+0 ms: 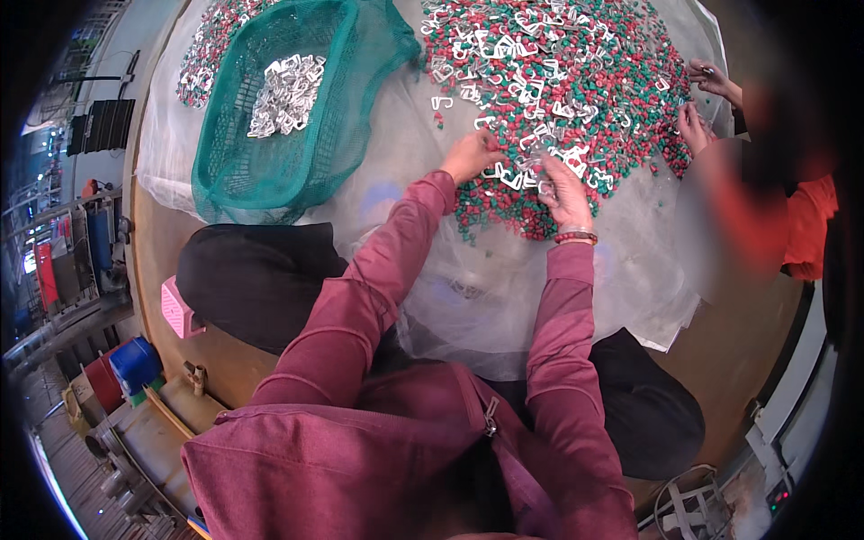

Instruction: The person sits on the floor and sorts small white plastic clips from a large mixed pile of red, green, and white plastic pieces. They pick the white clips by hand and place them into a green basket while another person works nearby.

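A wide pile of small red and green plastic pieces, mixed with white hook-shaped clips, lies in front of me. My left hand is at the pile's near edge with its fingertips drawn together; what they pinch is too small to make out. To its right, my right hand has its thumb and fingers closed on white, partly clear hook-shaped clips. More white clips lie between the two hands.
At the left stands a green mesh-lined basket with a heap of white clips inside. Another mixed pile lies beyond it. A co-worker's hands reach in from the right. Translucent sheeting covers the work surface.
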Action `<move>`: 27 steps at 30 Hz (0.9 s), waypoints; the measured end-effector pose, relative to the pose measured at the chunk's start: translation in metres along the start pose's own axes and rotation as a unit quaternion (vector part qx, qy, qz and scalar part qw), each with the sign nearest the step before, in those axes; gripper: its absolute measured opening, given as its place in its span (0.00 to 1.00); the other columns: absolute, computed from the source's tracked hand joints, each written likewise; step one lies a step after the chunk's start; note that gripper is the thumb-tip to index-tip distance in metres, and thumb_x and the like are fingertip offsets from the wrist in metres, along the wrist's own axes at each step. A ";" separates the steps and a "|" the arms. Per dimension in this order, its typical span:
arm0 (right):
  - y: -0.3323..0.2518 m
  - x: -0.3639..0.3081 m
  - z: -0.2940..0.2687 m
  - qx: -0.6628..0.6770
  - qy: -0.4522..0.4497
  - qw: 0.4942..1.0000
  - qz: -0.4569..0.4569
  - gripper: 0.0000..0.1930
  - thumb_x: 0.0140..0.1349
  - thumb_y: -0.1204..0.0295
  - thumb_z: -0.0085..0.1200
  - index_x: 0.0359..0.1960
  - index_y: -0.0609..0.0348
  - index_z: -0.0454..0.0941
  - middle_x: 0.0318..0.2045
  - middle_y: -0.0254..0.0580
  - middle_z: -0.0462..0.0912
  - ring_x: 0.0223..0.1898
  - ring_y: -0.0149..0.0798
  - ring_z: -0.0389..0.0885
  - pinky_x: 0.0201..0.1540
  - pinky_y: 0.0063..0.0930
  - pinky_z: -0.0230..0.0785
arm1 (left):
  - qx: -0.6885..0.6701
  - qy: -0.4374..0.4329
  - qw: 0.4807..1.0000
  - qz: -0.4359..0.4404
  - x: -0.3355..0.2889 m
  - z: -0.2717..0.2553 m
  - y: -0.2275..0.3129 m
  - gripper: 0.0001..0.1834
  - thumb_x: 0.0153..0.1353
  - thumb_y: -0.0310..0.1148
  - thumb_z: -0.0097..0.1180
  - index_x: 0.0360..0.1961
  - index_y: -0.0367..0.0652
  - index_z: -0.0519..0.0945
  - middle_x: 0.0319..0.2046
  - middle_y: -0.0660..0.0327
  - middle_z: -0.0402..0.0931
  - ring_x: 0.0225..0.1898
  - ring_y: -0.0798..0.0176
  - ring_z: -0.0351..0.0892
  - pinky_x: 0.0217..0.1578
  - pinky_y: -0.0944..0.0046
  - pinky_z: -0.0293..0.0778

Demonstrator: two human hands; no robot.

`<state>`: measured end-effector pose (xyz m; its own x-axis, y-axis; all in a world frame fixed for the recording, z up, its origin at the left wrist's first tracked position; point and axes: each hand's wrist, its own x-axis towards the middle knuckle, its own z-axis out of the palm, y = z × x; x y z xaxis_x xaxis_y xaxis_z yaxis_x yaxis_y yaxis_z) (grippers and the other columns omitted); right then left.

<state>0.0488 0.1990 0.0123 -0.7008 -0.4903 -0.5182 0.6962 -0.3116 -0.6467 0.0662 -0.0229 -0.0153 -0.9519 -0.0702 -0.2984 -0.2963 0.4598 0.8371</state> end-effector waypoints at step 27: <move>0.012 -0.021 -0.009 0.245 0.069 0.967 -0.032 0.17 0.62 0.67 0.52 0.50 0.59 0.67 0.51 0.50 0.74 0.37 0.41 0.79 0.35 0.29 0.76 | -0.565 -0.195 0.788 -0.151 -0.007 -0.026 0.050 0.17 0.64 0.48 0.48 0.42 0.45 0.72 0.24 0.67 0.68 0.20 0.75 0.64 0.12 0.78 0.56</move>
<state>0.0699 0.2131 0.0100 -0.7352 -0.3554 -0.5772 0.6176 -0.7022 -0.3543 0.0564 -0.0223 0.0400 -0.7935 0.3527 -0.4959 -0.5948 -0.6219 0.5094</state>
